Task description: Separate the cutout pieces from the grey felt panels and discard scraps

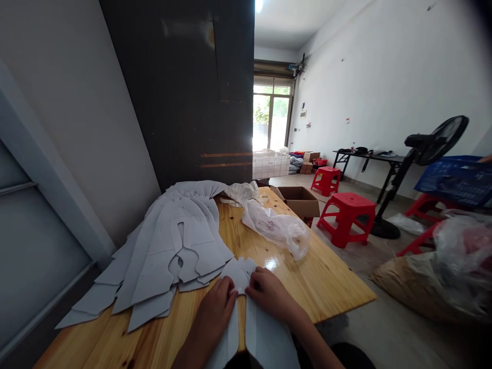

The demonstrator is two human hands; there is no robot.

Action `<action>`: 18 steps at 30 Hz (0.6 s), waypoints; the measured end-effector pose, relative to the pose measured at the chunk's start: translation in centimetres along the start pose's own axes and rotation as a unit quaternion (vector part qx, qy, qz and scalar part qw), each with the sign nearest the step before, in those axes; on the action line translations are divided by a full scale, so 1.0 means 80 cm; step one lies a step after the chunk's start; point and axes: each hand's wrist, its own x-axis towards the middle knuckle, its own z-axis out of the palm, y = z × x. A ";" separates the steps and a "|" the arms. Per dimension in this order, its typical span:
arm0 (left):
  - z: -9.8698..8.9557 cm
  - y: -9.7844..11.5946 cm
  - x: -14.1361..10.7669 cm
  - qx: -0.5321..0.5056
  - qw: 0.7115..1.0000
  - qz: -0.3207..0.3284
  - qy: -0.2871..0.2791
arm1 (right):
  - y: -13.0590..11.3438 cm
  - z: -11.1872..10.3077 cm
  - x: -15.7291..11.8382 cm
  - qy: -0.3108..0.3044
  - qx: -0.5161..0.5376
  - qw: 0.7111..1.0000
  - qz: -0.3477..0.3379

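Both of my hands rest on a pale grey cut sheet piece [238, 274] at the near edge of a pine wooden table [307, 277]. My left hand [215, 312] grips its left side, and my right hand [267, 292] has curled fingers on its right side. The piece's lower part hangs over the table's near edge. To the left lies a large overlapping pile of similar shaped grey pieces [165, 246]. Farther along the table are a crumpled translucent plastic bag [272, 228] and a crumpled white cloth [242, 192].
An open cardboard box [300, 201] stands at the table's far end. On the floor are red plastic stools [346, 218], a black standing fan [434, 141] and a bulging sack [418, 282]. A person's hand [486, 159] shows beyond a blue crate [453, 179]. A dark panel [177, 87] stands behind the table.
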 end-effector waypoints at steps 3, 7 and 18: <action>-0.001 -0.004 0.000 -0.036 0.999 -0.024 0.014 | -0.002 -0.004 0.003 -0.014 0.007 1.000 0.005; -0.005 0.000 -0.001 -0.055 0.998 -0.025 0.014 | -0.003 -0.006 0.005 -0.022 0.018 1.000 0.008; 0.002 -0.005 0.003 -0.024 1.000 -0.004 0.000 | -0.015 -0.005 0.004 -0.011 -0.002 0.998 0.059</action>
